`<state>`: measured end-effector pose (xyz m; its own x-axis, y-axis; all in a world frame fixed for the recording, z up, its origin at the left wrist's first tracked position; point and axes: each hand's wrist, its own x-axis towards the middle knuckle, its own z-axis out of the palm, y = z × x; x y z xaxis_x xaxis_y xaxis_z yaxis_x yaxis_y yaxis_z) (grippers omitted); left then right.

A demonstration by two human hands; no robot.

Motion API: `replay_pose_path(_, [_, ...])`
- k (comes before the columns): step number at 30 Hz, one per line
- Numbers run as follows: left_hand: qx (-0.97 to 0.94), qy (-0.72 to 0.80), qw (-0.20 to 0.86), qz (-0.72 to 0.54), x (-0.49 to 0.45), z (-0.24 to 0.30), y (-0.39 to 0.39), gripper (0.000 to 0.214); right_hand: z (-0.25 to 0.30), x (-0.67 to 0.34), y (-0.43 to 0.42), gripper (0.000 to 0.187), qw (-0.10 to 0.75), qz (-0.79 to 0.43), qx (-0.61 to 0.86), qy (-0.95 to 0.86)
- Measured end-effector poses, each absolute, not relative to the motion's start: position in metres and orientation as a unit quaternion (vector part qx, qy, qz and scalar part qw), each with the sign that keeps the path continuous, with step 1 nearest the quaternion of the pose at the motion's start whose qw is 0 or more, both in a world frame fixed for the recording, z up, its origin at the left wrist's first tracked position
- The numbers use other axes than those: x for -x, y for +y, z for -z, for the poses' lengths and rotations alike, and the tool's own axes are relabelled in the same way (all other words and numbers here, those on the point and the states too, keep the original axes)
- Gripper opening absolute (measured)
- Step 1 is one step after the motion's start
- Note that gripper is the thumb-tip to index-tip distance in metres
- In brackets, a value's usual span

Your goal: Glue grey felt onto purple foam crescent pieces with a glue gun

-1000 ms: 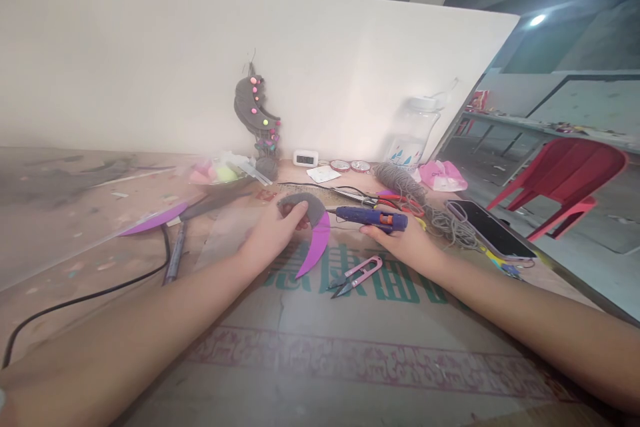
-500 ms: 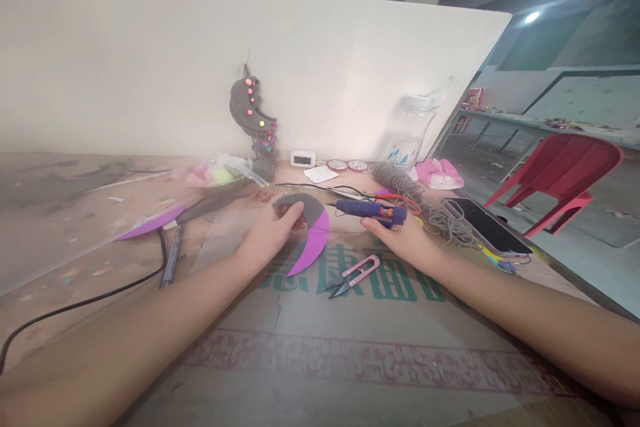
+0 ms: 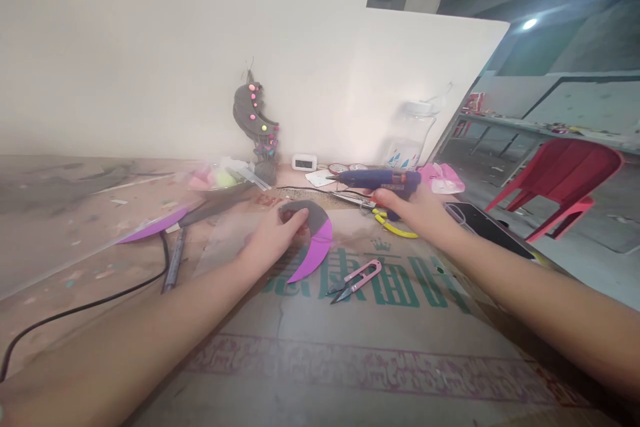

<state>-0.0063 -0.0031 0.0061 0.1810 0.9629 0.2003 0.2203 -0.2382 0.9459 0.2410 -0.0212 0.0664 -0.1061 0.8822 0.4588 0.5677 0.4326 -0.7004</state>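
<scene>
Pinched in my left hand is a crescent moon shape, bright purple at its lower end and wrapped in grey yarn at the top. My right hand grips a blue glue gun, its nozzle aimed left above the back of the table. Thread snips with pink handles lie on the printed sheet, between my forearms. Yellow-handled scissors rest just below my right hand. The grey yarn seen earlier is mostly hidden behind that hand.
A decorated grey moon hangs by the wall. Behind stand a small white clock and a clear bottle. A phone lies at right, a marker and black cable at left. A red chair stands beyond.
My right hand has lifted the glue gun up and back to the right, away from the crescent. The yellow scissor handles now show more. My left hand keeps the crescent in nearly the same place.
</scene>
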Motion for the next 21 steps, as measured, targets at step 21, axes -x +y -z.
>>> replay_pose_path(21, [-0.635, 0.464, 0.435, -0.438, 0.003, -0.004, -0.001, 0.027, -0.021, -0.243, 0.141, 0.032, 0.374, -0.213, 0.597, -0.677])
